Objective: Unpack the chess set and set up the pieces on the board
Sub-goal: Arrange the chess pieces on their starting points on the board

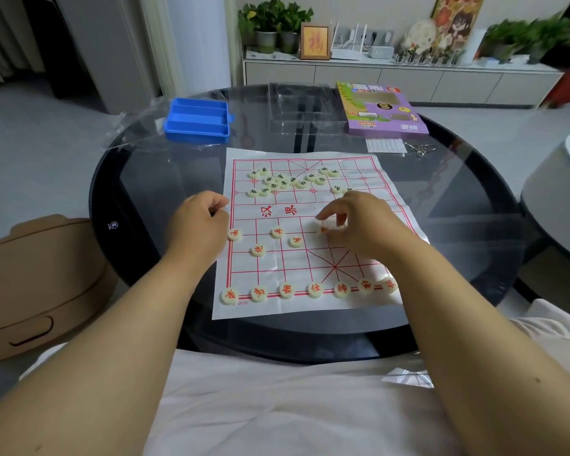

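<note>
Showing, in the head view, a round dark glass table (152,179) with a white paper board (277,209) printed in red lines at the centre of the frame. Along the board's lower edge, a row of seven pale round red-marked pieces (315,289), each on a line crossing. Above that row, at left centre, four more red-marked pieces: one (235,234) at the board's left edge touching the left hand, one (258,250) below and to its right, and two (277,232) (296,241) nearer the middle. In the board's upper part, a loose cluster of black-marked pieces (282,182), unsorted. Left hand (199,222) at the board's left margin, fingers curled into a loose fist, nothing visibly held. Right hand (356,222) right of centre over the board, thumb and fingers bent down around a red-marked piece (323,230), mostly hidden; whether pinched or merely touched cannot be told. Upper left of the table: blue compartment tray (196,120). Upper centre: clear plastic packaging (297,106). Upper right: purple box (384,110).
</note>
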Available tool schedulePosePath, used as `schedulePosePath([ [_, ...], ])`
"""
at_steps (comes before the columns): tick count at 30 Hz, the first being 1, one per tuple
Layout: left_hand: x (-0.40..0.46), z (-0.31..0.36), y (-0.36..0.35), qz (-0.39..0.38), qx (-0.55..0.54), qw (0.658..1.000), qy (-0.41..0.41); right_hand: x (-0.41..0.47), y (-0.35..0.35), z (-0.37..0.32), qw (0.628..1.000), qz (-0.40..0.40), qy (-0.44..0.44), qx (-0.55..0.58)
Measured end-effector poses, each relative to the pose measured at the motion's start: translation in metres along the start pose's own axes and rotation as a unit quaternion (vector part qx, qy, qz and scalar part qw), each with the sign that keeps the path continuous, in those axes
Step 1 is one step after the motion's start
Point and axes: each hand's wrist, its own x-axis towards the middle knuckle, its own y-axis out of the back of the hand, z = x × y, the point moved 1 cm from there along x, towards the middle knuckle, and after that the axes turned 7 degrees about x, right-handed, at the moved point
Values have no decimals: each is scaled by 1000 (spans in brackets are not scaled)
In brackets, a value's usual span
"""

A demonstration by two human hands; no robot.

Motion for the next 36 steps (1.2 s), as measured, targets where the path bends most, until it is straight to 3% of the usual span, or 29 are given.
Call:
schedulePosePath([
  [3, 0, 0, 0, 0, 3, 1000, -1, -6, -3, -13, 998, 8, 28, 58],
  [7, -2, 2, 1, 4, 0, 1000, 3, -7, -17, -29, 998, -28, 60, -6],
  [21, -4, 5, 3, 6, -3, 1000, 1, -1, -20, -36, 997, -47, 47, -44],
  [25, -5, 5, 3, 6, -3, 1000, 1, -4, -13, -26, 998, -9, 54, 12],
  [31, -3, 3, 2, 3, 2, 1000, 0, -3, 25, 30, 995, 78, -23, 66],
  [36, -3, 3, 1, 6, 8, 1000, -3, -5, 33, 58, 995, 56, -78, 31],
])
